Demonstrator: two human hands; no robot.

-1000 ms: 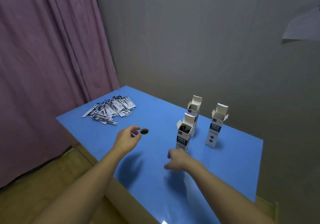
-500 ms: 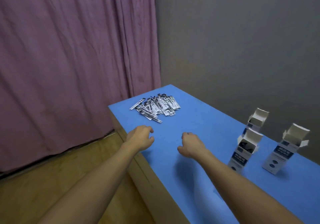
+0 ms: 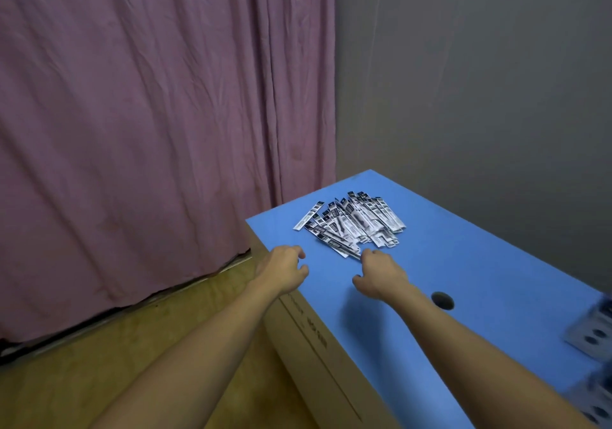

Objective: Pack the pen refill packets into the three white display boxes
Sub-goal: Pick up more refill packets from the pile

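Refill packets (image 3: 352, 224) heaped just ahead of right hand (image 3: 381, 273) — long axes fanning away; fingertips touching nearest packet, grip unclear; left hand (image 3: 284, 269) loosely curled, empty.

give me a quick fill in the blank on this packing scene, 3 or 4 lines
1. The pen refill packets lie in a loose pile on the ____ table.
2. The hand nearest the pile is the ____ hand.
3. Behind the table's far left corner hangs a ____ curtain.
4. The left hand hovers at the table's ____ edge.

Missing words: blue; right; pink; left
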